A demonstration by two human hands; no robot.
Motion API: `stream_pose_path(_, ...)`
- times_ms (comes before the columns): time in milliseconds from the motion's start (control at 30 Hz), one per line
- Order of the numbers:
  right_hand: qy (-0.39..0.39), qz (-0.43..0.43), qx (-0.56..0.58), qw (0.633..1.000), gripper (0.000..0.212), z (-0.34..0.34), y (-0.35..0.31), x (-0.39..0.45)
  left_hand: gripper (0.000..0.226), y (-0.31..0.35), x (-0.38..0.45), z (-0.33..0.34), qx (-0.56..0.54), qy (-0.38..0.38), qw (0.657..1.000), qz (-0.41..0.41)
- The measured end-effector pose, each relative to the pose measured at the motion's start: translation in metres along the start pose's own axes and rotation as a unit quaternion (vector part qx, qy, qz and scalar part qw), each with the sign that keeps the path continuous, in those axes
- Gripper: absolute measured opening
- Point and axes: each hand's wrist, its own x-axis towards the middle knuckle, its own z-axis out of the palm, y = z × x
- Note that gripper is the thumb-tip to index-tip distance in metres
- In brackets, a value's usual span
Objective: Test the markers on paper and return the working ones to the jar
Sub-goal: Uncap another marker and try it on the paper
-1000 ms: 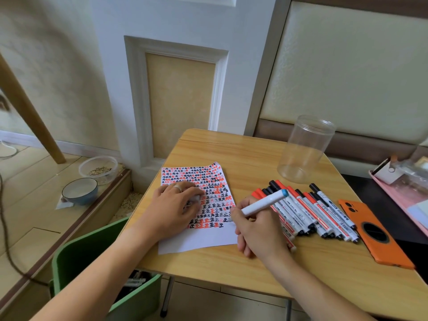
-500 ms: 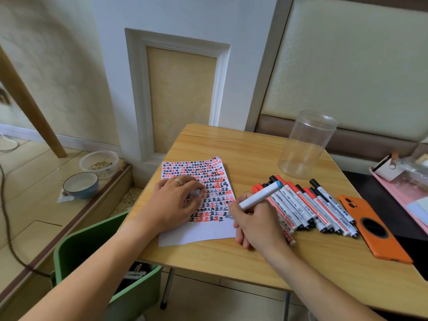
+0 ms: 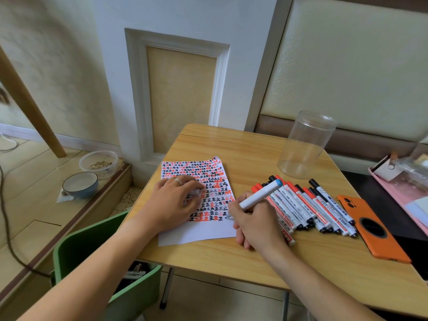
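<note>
A white marker [image 3: 259,197] with a blue end is gripped in the curled fingers of the right hand [image 3: 257,224], its tip set on the right edge of the paper [image 3: 199,235] beside the lowest row of marks. The left hand [image 3: 172,205] is laid on the sheet, a ring seen on 1 finger; its fingers are bent round a small pale object, possibly a cap, which cannot be made out clearly. The sheet is covered with rows of red and black marks, its near strip left blank. Just right of the right hand, a row of red-capped and black-capped markers [image 3: 308,207] is spread on the wooden table [image 3: 243,149], with an orange phone [image 3: 370,228] beside them. Farther back, the clear jar [image 3: 305,144] is seen standing upright with nothing in it.
</note>
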Motion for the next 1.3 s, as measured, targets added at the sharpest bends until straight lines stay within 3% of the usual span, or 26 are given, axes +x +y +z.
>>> stream_pose_path(933,0.001,-0.003,-0.010,1.000,0.026,0.001,0.002,-0.001,0.049,0.004,-0.001,-0.007,-0.014,-0.013,1.000,-0.003)
stream_pose_path(1133,0.009,-0.031,0.022,0.999,0.026,0.001,0.005,0.001,0.022,0.001,-0.001,-0.011,-0.026,0.028,0.999,0.032)
stream_pose_path(1300,0.012,-0.067,0.119,0.991,0.029,0.001,0.008,0.003,0.019,0.013,-0.002,-0.019,-0.071,0.038,0.993,0.081)
